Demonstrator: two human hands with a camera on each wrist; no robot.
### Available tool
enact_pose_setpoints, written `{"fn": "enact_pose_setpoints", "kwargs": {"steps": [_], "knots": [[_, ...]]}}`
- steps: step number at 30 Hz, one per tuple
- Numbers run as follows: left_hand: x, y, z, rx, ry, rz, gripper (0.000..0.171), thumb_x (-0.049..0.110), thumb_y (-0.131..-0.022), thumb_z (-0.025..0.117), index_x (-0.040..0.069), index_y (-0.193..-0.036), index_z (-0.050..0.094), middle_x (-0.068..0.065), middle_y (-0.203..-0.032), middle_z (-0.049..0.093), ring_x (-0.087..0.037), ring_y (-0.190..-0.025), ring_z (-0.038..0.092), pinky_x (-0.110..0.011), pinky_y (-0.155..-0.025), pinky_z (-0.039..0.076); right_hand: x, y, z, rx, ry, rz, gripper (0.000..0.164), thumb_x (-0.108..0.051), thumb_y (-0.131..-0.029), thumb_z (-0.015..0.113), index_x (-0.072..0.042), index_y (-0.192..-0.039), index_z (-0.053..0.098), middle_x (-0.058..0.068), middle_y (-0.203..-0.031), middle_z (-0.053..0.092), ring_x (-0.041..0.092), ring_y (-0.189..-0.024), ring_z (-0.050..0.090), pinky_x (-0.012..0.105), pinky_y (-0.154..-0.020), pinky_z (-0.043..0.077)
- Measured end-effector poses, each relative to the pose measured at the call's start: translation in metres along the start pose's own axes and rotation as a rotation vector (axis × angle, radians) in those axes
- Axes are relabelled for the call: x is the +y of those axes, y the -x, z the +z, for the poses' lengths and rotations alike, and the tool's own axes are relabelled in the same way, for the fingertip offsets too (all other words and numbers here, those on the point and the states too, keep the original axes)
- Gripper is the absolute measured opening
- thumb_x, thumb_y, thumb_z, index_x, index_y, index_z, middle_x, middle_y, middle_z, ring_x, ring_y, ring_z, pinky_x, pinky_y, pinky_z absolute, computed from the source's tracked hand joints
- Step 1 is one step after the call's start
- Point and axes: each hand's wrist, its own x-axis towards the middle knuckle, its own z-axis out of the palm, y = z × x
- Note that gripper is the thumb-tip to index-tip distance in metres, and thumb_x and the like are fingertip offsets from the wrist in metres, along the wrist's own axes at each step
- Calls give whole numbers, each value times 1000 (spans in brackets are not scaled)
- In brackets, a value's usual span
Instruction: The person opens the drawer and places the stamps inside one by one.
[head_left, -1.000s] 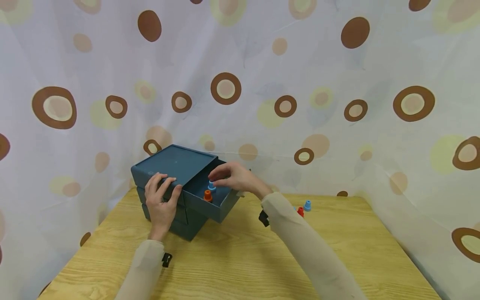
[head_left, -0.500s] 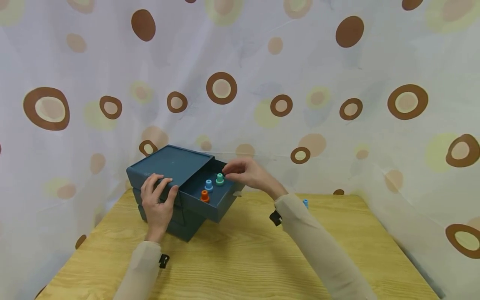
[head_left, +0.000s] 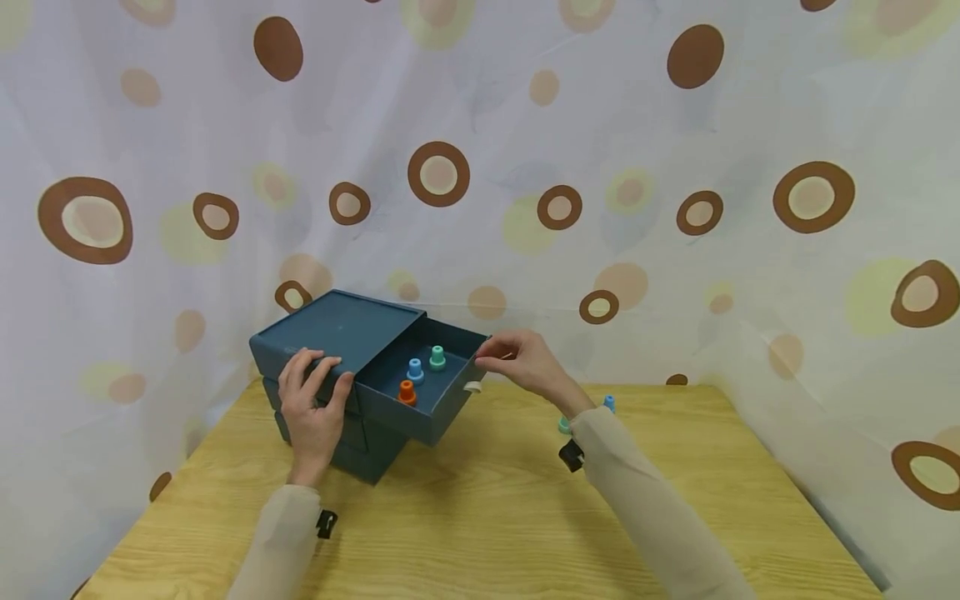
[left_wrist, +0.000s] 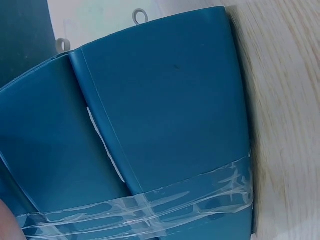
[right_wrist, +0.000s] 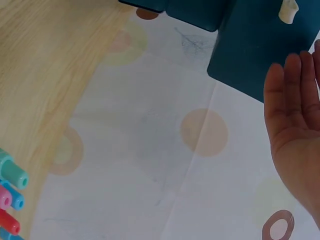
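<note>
A dark teal drawer unit [head_left: 341, 333] stands on the table, its top drawer [head_left: 438, 429] pulled out. My left hand [head_left: 311, 417] rests against the unit, fingers over the top edge and thumb on the side nearest me. Inside the drawer stand three small, hollow-topped plastic pegs with flared bases: an orange peg [head_left: 407, 393], a blue peg [head_left: 415, 372] and a green peg [head_left: 437, 359]. My right hand [head_left: 528, 367] has its fingertips right at the upper rim of the drawer front. The right wrist view shows its fingers [right_wrist: 292, 95] extended side by side.
More pegs lie on the wooden table [head_left: 487, 517] to the right, among them a green peg [head_left: 564, 425] and a blue peg [head_left: 609, 403] partly behind my right arm. A pale tab [head_left: 472, 387] sticks out from the drawer front. Clear tape [left_wrist: 200, 202] wraps the unit. A patterned curtain hangs behind.
My right hand has moved from over the pegs inside the drawer rightward to the drawer's front rim, uncovering the green peg. The left hand keeps its place on the unit.
</note>
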Motion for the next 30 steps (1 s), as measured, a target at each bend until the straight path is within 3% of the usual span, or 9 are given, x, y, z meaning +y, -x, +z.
{"fn": "enact_pose_setpoints", "kwargs": {"steps": [7, 15, 23, 30], "knots": [[2, 0, 0, -5, -5, -23, 34, 37, -89, 71, 7, -105, 75, -20, -121, 61, -35, -133, 43, -57, -115, 24, 6, 6, 1, -122, -24, 60, 16, -22, -90, 71, -12, -102, 75, 4, -98, 74, 17, -85, 68, 32, -75, 56], [2, -1, 1, -1, -7, -20, 36, 39, -90, 70, 7, -104, 75, -20, -121, 61, -37, -133, 44, -55, -116, 24, 12, 8, 6, -247, -53, 79, 24, -21, -93, 68, -4, -109, 74, 14, -97, 75, 15, -83, 70, 30, -75, 58], [1, -1, 2, -7, -7, -21, 35, 39, -90, 70, 8, -105, 75, -19, -122, 62, -35, -134, 43, -55, -116, 23, 15, 9, 9, -238, -109, 108, 22, -19, -93, 68, -3, -107, 74, 11, -96, 75, 16, -84, 69, 31, -77, 58], [2, -1, 1, 2, -8, -22, 35, 39, -90, 70, 7, -103, 75, -19, -120, 62, -36, -133, 44, -56, -115, 24, 11, 6, 14, -231, -77, 112, 21, -27, -93, 68, -12, -105, 76, 5, -96, 74, 19, -84, 68, 32, -78, 58]]}}
